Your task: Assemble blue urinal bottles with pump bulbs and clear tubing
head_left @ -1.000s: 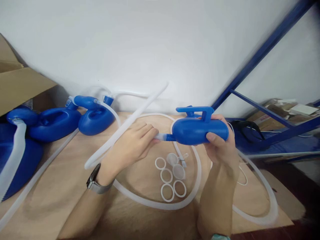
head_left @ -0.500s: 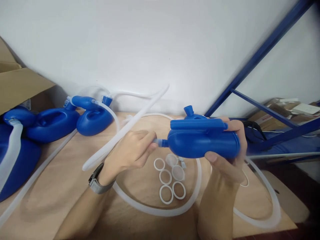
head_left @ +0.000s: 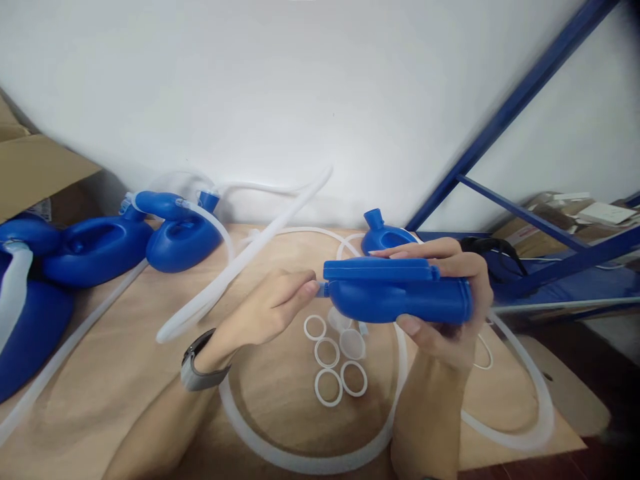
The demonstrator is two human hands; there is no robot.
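My right hand [head_left: 453, 348] wraps the wide end of a blue plastic urinal funnel [head_left: 385, 300], fingers along the top and thumb underneath. It is held level above the table, narrow end to the left. At that end my left hand [head_left: 277, 307] pinches a small translucent hose connector [head_left: 323, 289], mostly hidden by the fingers. The connector meets the funnel's narrow blue neck. Below lie several white rings [head_left: 329, 388] and translucent discs [head_left: 353, 345]. A pale hose [head_left: 310, 461] loops around them on the wooden table [head_left: 280, 407].
Several blue urinal bottles [head_left: 183, 243] with hoses stand at the left, beside an open cardboard box [head_left: 45, 167]. Another blue bottle [head_left: 385, 237] stands behind the held funnel. A blue metal rack [head_left: 540, 223] with boxes stands to the right. A white wall backs the table.
The funnel has shifted slightly left and down, and its neck sits closer to my left fingers. My right fingers now reach further along its top. The view has shifted slightly.
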